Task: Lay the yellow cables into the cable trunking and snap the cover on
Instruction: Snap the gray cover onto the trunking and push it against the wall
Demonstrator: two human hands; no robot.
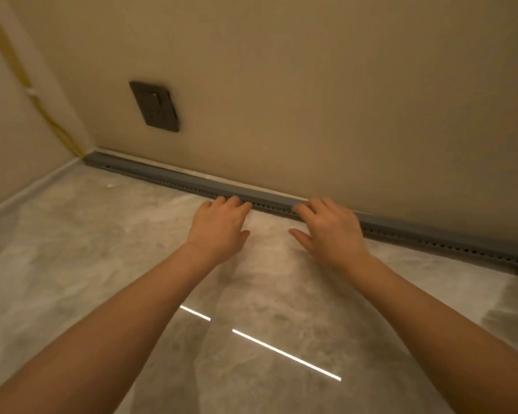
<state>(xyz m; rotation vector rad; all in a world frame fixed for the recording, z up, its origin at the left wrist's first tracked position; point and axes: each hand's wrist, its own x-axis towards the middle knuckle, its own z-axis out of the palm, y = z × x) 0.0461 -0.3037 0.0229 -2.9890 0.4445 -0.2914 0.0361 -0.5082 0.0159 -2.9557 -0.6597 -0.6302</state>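
Note:
A long grey cable trunking [174, 179] with a row of small holes along its front runs along the foot of the beige wall, its grey cover [260, 194] lying on top. Yellow cables [47, 121] come down the left wall and enter the trunking's left end at the corner; inside the trunking they are hidden. My left hand [219, 227] rests at the trunking's front, fingertips touching the perforated face. My right hand [331, 227] lies a little to the right, fingers spread over the cover and front edge, thumb out on the floor side.
A dark wall plate [154, 106] sits on the wall above the trunking's left part. The floor [102, 264] is glossy grey stone with bright light reflections. A pale skirting strip [27, 189] runs along the left wall.

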